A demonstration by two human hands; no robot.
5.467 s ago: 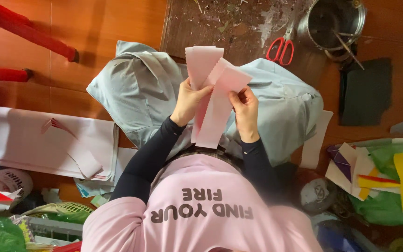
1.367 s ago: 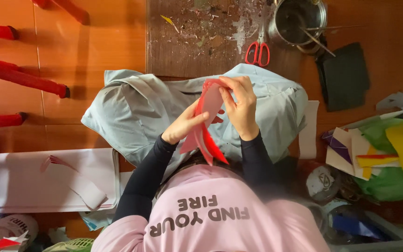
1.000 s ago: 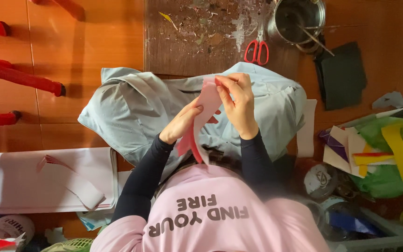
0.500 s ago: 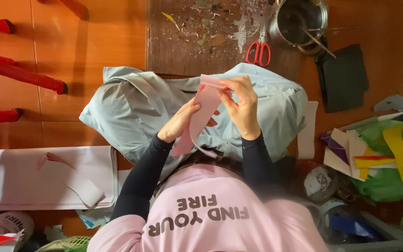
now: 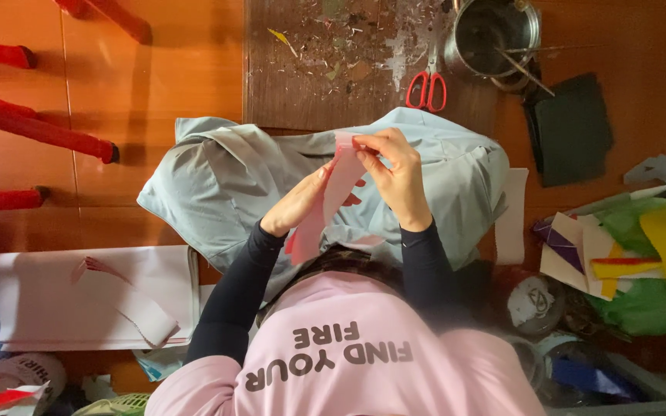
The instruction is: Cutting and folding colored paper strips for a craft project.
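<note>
Head view: one pink paper strip is pinched between two hands above a pale cloth.

The strip's top is gripped by the right hand, its middle by the left hand. One pair of red scissors and one metal pot are seen along the floor's far edge, well apart.

Pink paper strip, pale blue-grey cloth, red-handled scissors, orange-brown floor.
</note>
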